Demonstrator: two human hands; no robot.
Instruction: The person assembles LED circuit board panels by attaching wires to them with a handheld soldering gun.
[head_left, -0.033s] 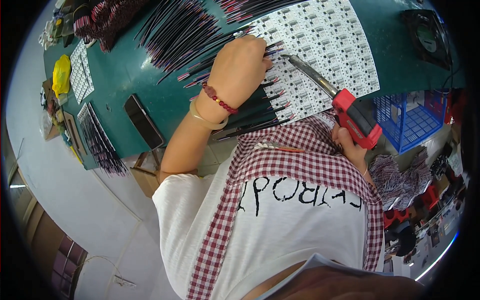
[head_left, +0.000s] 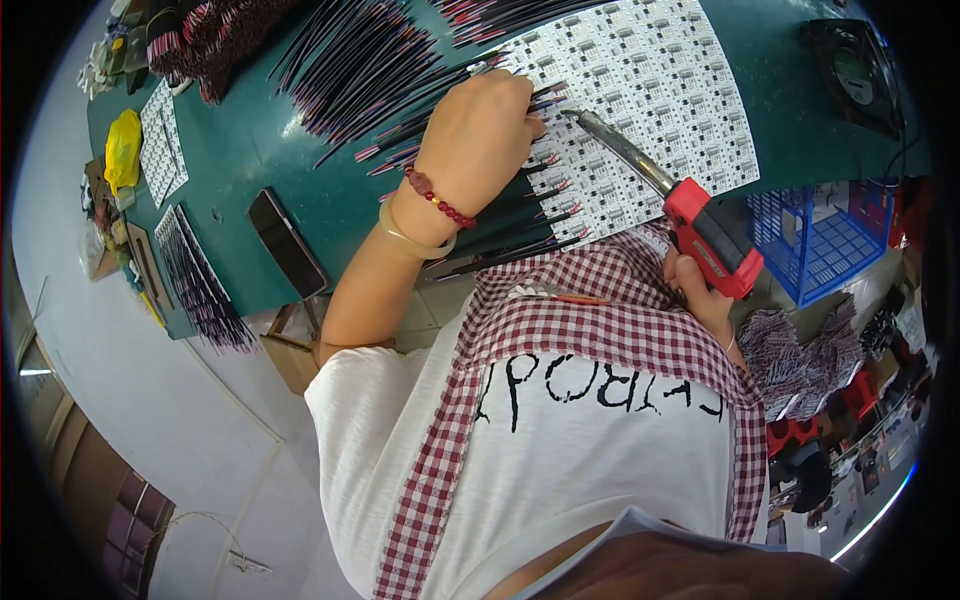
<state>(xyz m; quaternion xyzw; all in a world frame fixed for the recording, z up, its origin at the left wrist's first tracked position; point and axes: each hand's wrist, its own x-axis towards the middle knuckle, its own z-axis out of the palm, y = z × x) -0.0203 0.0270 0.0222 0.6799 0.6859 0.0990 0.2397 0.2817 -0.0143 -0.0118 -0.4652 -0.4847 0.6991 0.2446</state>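
Observation:
My left hand (head_left: 478, 125) is closed over the left edge of a white circuit board panel (head_left: 670, 90), its fingers curled down. Thin black wires (head_left: 400, 133) run beneath it, and coloured wire ends come out just past its fingers. The fingertips are mostly hidden, but they appear pinched on a wire. Near the apron, my right hand (head_left: 698, 292) is wrapped around the handle of a red and black soldering iron (head_left: 712, 235). The iron's dark bent tip points up-left over the panel, close to the left fingers. More wires lie along the panel's left edge, below my left hand.
Piles of black wires (head_left: 350, 65) lie on the green table (head_left: 235, 150). A phone (head_left: 287, 243), a yellow bag (head_left: 123, 150) and a wired panel (head_left: 200, 275) are at left. A black device (head_left: 855, 78) stands far right, above a blue plastic basket (head_left: 825, 240).

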